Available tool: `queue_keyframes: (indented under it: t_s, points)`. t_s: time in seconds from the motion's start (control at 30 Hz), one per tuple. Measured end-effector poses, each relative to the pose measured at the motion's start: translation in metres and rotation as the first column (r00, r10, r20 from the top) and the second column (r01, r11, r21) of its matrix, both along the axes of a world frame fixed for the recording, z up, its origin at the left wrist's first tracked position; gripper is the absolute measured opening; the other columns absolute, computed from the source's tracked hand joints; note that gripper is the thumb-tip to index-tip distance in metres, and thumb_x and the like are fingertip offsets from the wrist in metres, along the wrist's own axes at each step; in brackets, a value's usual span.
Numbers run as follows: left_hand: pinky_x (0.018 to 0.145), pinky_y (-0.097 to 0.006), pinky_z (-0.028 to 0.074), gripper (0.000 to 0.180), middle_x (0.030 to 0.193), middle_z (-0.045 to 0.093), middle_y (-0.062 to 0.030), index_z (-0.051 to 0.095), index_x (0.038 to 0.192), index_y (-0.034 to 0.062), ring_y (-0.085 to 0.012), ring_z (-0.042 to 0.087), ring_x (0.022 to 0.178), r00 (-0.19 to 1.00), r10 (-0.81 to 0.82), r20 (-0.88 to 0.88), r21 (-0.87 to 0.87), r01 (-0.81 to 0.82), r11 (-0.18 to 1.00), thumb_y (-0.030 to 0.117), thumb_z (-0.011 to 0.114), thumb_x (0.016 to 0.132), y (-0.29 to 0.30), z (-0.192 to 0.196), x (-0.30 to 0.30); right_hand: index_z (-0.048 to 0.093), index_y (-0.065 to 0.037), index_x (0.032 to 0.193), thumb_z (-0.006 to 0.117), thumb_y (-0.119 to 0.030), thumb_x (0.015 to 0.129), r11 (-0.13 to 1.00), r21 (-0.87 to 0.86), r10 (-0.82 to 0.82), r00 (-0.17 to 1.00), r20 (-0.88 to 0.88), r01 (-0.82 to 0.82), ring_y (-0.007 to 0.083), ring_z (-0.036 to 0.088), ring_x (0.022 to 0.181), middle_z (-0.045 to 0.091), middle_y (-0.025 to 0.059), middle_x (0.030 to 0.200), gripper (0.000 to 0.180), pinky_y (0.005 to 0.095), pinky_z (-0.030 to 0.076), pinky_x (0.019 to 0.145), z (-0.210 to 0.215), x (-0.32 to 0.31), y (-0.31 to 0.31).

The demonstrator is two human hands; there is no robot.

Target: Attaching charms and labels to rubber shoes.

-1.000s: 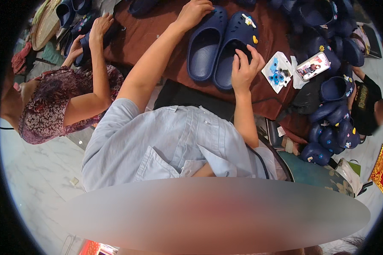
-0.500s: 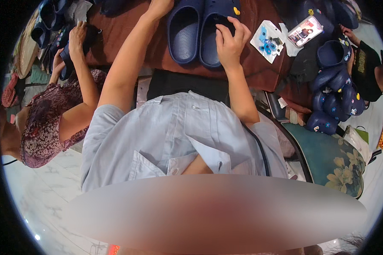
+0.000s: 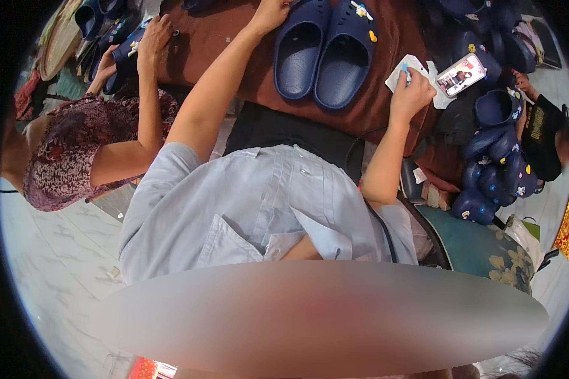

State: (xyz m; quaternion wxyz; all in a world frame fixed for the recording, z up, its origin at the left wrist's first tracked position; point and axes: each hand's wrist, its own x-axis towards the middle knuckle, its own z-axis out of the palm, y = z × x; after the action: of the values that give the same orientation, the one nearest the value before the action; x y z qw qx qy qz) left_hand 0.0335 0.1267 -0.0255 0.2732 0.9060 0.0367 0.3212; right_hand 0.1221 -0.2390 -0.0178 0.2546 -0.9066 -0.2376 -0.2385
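Observation:
A pair of navy clogs lies on the brown cloth table point(image 3: 234, 38): the left clog point(image 3: 297, 54) and the right clog point(image 3: 351, 60), which carries small white and yellow charms. My left hand point(image 3: 273, 12) reaches far forward and grips the left clog's outer edge. My right hand point(image 3: 412, 95) is to the right of the pair, over a white charm packet point(image 3: 417, 63). Its fingers pinch a small blue charm point(image 3: 404, 68).
A phone point(image 3: 460, 74) with a lit screen lies beside the packet. Several navy clogs point(image 3: 496, 167) are heaped at the right, by a person in black point(image 3: 544, 132). At the left, a person in a patterned dress point(image 3: 69, 158) handles another clog point(image 3: 129, 47).
My right hand has left the right clog and moved right to the white packet, where it took up a blue charm. My left hand stays at the left clog.

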Motion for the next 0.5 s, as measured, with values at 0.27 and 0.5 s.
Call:
queue_keyframes:
  t_s: [0.27,0.5]
  points:
    - [0.095,-0.042,0.044,0.022,0.105,0.068,-0.0120,0.074,0.098,0.0068,-0.0342,0.057,0.107,1.000,0.001,-0.013,0.077,0.000,0.997,0.004,0.065,0.078,0.008,0.002,0.007,0.072,-0.008,0.103,0.073,-0.022,0.079,0.949,-0.302,-0.147,0.976,-0.163,0.093,0.0327,0.053,0.104,0.067,0.0119,0.101,0.028,0.0486,0.038,0.089,-0.004,0.007,-0.004]
    - [0.095,-0.041,0.044,0.015,0.101,0.068,-0.0066,0.073,0.087,0.0080,-0.0319,0.055,0.111,0.999,-0.016,-0.034,0.432,0.029,0.902,0.012,0.066,0.074,0.007,0.022,0.017,0.074,-0.006,0.095,0.065,-0.014,0.079,0.947,-0.296,-0.145,0.989,-0.043,0.126,0.0332,0.055,0.099,0.069,0.0121,0.095,0.019,0.0479,0.040,0.087,-0.014,0.013,-0.003]
